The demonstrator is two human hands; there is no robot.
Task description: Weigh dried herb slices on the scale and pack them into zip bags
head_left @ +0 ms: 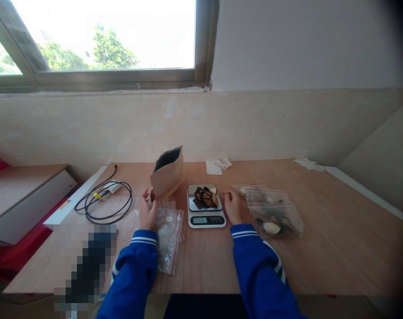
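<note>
A white kitchen scale [207, 221] with a small display stands in the middle of the table, a pile of dark dried slices [206, 197] and a paler piece on its plate. My left hand [148, 212] is beside an upright, open-topped brown paper pouch [168, 177], fingers curved and apart. A small dark brown patch shows by its fingertips; I cannot make out what it is. Under and right of that hand lie clear zip bags [168, 239]. Just right of the scale rests my right hand [233, 207], fingers loosely bent, with nothing visible in them.
Filled zip bags [277, 212] of dried pieces lie to the right. A coiled black cable [103, 220] with a white adapter [113, 187] is at the left, above a pixelated dark object [90, 266]. Crumpled tissues [221, 165] sit along the wall, below a window.
</note>
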